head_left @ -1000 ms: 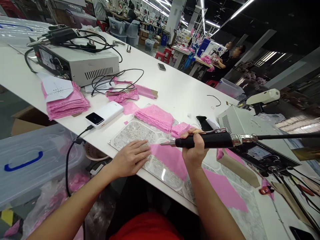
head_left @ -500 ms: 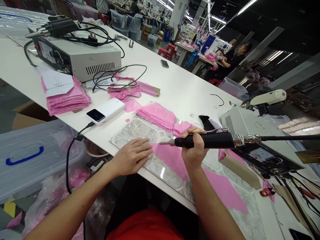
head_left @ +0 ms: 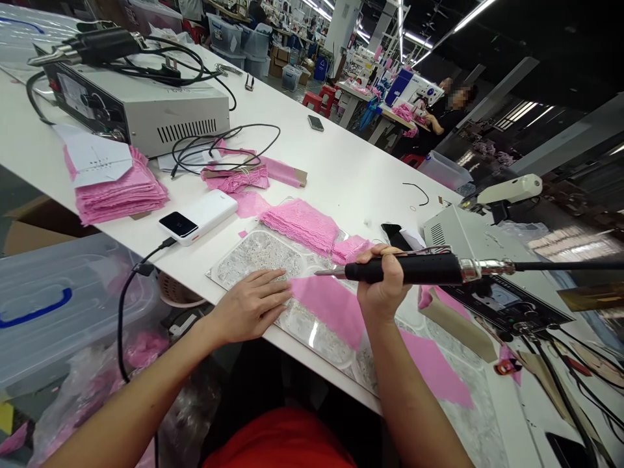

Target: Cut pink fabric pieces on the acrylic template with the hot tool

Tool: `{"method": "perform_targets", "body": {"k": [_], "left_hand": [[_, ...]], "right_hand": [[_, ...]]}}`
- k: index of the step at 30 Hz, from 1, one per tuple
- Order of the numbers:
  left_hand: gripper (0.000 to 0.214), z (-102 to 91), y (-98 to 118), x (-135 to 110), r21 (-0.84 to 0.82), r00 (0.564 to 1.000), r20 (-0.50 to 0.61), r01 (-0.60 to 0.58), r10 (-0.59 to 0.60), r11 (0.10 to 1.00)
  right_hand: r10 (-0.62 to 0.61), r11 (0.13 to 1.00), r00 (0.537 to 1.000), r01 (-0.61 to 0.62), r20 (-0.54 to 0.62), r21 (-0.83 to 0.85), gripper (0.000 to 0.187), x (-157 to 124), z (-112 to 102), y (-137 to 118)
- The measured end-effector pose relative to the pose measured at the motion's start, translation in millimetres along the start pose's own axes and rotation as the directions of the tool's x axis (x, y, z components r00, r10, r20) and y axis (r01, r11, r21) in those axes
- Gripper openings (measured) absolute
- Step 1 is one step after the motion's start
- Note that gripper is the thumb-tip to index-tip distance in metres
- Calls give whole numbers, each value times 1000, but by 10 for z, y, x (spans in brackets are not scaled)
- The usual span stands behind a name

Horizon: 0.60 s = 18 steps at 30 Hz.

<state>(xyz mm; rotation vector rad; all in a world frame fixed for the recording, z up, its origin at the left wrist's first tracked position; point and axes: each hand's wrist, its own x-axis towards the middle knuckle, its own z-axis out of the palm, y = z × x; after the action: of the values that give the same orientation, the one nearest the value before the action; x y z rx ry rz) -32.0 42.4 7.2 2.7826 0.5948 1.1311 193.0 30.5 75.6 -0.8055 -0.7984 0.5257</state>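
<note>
My right hand [head_left: 380, 286] is wrapped round the black handle of a corded cutting tool [head_left: 414, 268], its metal tip pointing left just above a pink fabric strip [head_left: 331, 309]. My left hand [head_left: 251, 304] lies flat, fingers together, pressing the strip's left end onto a clear textured plate [head_left: 253, 253]. The strip runs to the right under my right forearm. A stack of pink lace pieces [head_left: 302, 224] sits just behind the plate.
A white power bank [head_left: 197, 218] with a cable lies left of the plate. Further left are a pink fabric stack [head_left: 114, 188] and a grey control box [head_left: 141, 110]. Another control box [head_left: 468, 240] stands at right. A seated person [head_left: 448, 107] works at a far table.
The tool tip has lifted slightly and my right hand has shifted a little right. My left hand stays flat on the strip. The view has drifted a little.
</note>
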Motion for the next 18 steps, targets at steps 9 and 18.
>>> {"method": "perform_targets", "body": {"k": [9,18], "left_hand": [[22,0,-4,-2,4,1000,0,-4,4,1000],[23,-6,-7,-1,1,1000,1,-5,5,1000]], "right_hand": [[-12,998,1000,11,-6,-54,7,1,-63,20],[-29,997,1000,30,10,-75,9,7,-43,32]]}}
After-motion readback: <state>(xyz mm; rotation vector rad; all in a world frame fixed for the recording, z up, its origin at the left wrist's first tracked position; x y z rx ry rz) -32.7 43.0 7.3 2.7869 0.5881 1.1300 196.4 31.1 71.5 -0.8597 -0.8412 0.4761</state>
